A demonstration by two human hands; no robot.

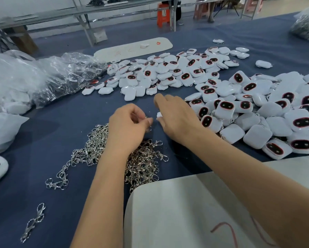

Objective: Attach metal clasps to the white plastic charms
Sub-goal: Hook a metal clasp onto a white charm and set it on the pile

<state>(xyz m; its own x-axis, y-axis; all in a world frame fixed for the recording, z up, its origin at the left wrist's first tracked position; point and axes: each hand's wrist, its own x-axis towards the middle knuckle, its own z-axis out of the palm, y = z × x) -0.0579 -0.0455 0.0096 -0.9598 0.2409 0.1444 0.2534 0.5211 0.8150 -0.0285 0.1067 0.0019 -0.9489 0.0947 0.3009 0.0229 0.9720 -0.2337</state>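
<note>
Now we work over the tangled, shiny clasps (pixel 114 158) at 6 o'clock on the worktop (pixel 51 131). Our left hand (pixel 127 127) pinches one clasp; our right hand (pixel 175 116) curls round a small white piece, presumably a charm. Glossy, rounded charms (pixel 257 113) lie heaped toward 2 o'clock. We should align the ring with the loop squarely.

Layout on the counter (pixel 51 126)
Clasps (pixel 100 153) lay near, charms (pixel 257 108) right and behind, bags (pixel 43 79) far left.

A blue cloth (pixel 43 140) covers the table, with crumpled plastic bags (pixel 43 76) at nine o'clock, a long white tray (pixel 132 49) at twelve, and an orange stool (pixel 163 15) beyond it.
</note>
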